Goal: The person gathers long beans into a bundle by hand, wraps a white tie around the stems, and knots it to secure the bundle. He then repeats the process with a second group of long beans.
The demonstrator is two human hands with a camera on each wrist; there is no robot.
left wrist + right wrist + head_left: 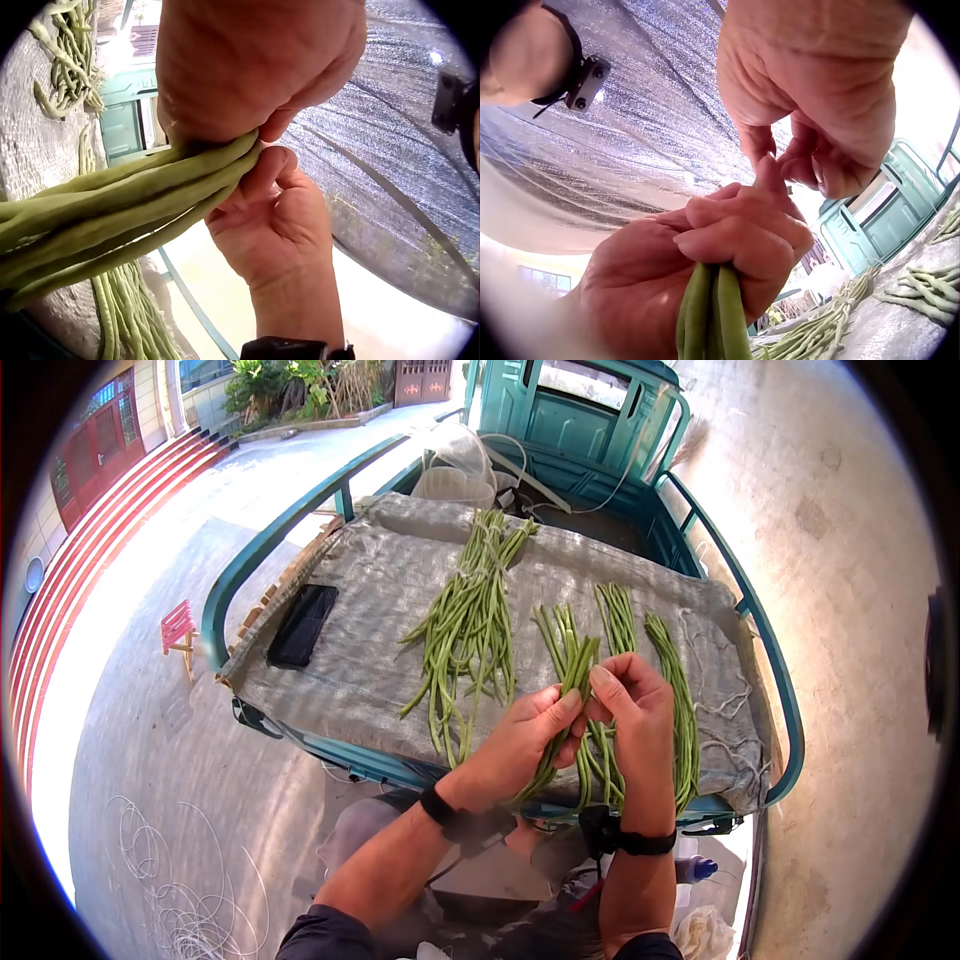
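My left hand (520, 738) grips a small bunch of long green beans (112, 206), fingers wrapped around it below the upper ends. Thumb and forefinger of my right hand (642, 705) pinch at the bunch's upper end, right beside the left thumb. In the right wrist view the beans (712, 315) run down out of the left fist. The exact spot under the right fingertips is hidden. A larger bunch of beans (470, 610), tied near its top, lies left of the hands. Smaller bunches (682, 705) lie behind and right of them on the grey woven cloth (350, 580).
The cloth covers a green cart bed with side rails (775, 670). A black phone (302, 625) lies at the cloth's left, and pale strings (725, 705) lie at its right edge. Behind stands a whitish bucket (455, 485). A red stool (177, 625) is on the ground.
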